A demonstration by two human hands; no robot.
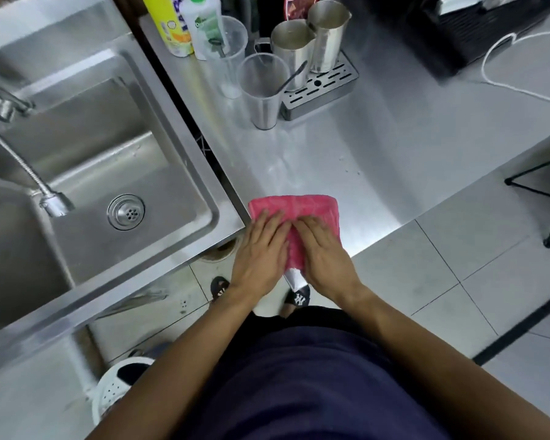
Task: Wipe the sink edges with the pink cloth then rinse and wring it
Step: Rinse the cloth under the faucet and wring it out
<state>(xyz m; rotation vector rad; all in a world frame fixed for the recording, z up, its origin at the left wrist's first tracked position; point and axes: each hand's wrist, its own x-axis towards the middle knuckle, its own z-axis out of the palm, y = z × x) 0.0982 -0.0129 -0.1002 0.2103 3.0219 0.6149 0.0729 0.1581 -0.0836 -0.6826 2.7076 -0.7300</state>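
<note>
Where the steel counter (378, 160) comes to its near corner, the pink cloth (299, 208) lies folded flat, its near end reaching the counter's front edge. Both hands are on it with fingers straight and flat, pressing down and gripping nothing — the left hand (259, 249) covers the cloth's near-left part, the right hand (323, 252) its near-right part, and their fingertips almost meet in the middle. The far half of the cloth shows bare beyond the fingertips, and a narrow strip of pink runs between the two hands toward the wrists. Just left of the left hand the counter ends against the rim of the sink (185, 134), whose basin holds a round drain (126, 212) and a flexible tap hose (23, 166) hanging over it. Well beyond the fingertips, at the back of the counter, stand two clear plastic cups (261, 90), two steel jugs (311, 42) on a slotted drip tray (324, 88), and a yellow bottle (169, 23) beside a white bottle (204, 23). Far right of the right hand a white cord (496, 74) loops across the counter — under the wrists, slippered feet (299, 298) stand on a tiled floor (458, 281).
</note>
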